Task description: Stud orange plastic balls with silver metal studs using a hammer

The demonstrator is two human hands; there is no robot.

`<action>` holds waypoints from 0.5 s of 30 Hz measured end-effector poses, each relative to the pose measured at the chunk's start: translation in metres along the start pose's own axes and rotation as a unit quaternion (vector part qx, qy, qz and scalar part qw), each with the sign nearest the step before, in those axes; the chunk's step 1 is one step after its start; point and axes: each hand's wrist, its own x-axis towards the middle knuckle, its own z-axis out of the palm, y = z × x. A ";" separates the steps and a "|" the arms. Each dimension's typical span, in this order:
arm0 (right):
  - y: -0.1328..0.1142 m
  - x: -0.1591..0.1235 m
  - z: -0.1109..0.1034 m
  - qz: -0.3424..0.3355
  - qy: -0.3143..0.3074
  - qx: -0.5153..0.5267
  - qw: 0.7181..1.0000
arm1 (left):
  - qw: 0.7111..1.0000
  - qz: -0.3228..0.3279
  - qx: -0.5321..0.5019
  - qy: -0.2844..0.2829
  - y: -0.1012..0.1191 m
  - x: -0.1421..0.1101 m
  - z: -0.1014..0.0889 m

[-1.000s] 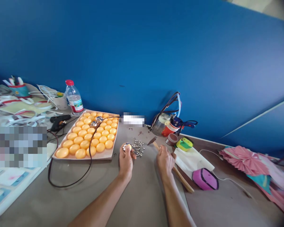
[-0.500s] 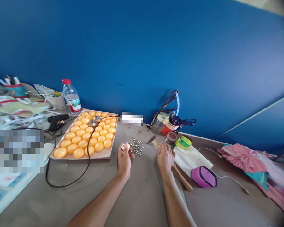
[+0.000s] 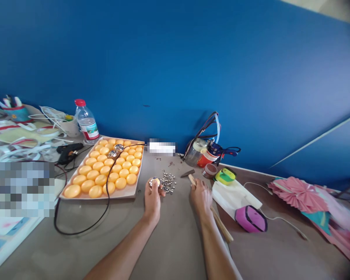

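Observation:
My left hand is closed around a yellow ball partly covered with shiny studs, held on the table beside a pile of small silver studs. My right hand grips the wooden handle of a small hammer; the hammer's dark head points toward the pile. A tray full of yellow balls lies left of my left hand; two studded balls sit among them near the back.
A black cable loops off the tray over the table. A black glue gun, a water bottle and paper scraps are at back left. A jar and cans, a white cloth and a pink pouch lie right.
The view has drifted slightly. Both hands stay nearly in place, left on the ball and right on the hammer; the hammer head sits a little lower toward the table.

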 end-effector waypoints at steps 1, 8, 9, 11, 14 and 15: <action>0.001 0.000 0.002 -0.004 0.009 0.002 1.000 | 1.000 -0.003 -0.002 -0.001 0.000 0.000 0.000; -0.009 -0.006 0.006 -0.092 0.113 0.100 0.984 | 1.000 0.002 0.023 0.005 0.000 0.000 0.000; -0.014 -0.008 0.006 -0.127 0.113 0.127 0.977 | 1.000 0.004 0.029 0.006 0.000 0.000 0.000; -0.024 -0.012 0.007 -0.194 0.097 0.166 0.962 | 0.999 0.005 0.038 0.007 0.000 -0.001 0.000; -0.036 -0.017 0.009 -0.238 0.058 0.166 0.955 | 0.999 0.006 0.044 0.001 0.001 -0.001 0.001; -0.038 -0.018 0.009 -0.241 0.048 0.163 0.956 | 0.999 0.005 0.044 -0.003 0.001 -0.002 0.001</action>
